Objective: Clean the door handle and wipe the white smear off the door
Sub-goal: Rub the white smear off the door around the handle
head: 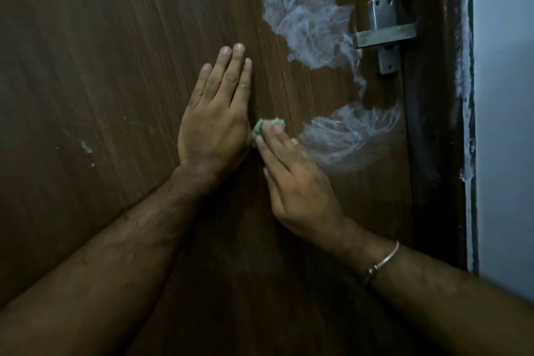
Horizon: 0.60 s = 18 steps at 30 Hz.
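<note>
A brown wooden door (115, 52) fills the view. A white smear (306, 23) spreads left of the metal door handle (384, 35) and curves down into a second patch (346, 136) below it. My left hand (215, 121) lies flat on the door, fingers together and pointing up, holding nothing. My right hand (294, 179) presses a small green cloth (267, 127) against the door with its fingertips, just left of the lower patch and touching my left hand's edge. Most of the cloth is hidden under the fingers.
The dark door edge and frame (430, 95) run down the right side, with a pale blue-white wall (502, 95) beyond. Small pale specks (86, 147) mark the door at the left. A thin bangle (384, 260) circles my right wrist.
</note>
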Each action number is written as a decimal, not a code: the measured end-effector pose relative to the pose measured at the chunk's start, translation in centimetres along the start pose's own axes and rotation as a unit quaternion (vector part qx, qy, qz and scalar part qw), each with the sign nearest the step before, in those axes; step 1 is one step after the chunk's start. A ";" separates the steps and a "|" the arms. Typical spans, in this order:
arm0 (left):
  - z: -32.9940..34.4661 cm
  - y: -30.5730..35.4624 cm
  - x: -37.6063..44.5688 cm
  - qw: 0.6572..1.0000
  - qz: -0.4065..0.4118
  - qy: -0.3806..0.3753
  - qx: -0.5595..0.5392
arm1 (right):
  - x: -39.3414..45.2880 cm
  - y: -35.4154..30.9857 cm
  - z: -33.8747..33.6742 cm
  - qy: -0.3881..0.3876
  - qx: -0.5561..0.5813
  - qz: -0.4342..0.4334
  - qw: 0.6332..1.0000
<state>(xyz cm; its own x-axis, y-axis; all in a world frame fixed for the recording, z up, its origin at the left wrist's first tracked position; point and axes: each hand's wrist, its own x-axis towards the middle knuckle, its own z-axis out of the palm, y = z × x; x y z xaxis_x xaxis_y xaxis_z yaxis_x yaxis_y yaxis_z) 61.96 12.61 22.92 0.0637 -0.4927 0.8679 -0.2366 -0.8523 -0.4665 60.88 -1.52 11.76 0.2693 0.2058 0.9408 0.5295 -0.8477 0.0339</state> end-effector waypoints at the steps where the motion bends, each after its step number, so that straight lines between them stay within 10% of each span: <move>1: -0.1 0.0 0.0 1.000 0.000 -0.001 -0.001 | -1.2 0.4 -0.2 -0.012 -0.008 -0.011 1.000; 18: 0.1 0.9 -0.9 1.000 -0.006 -0.017 0.006 | -4.0 0.7 0.8 -0.007 0.004 0.049 0.999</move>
<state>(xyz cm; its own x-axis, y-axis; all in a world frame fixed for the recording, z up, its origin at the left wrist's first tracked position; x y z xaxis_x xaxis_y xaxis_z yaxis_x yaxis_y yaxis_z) 61.77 12.29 21.74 0.1004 -0.4882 0.8669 -0.2237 -0.8601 -0.4584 60.86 -2.55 7.78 0.3309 0.1280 0.9349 0.5063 -0.8602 -0.0614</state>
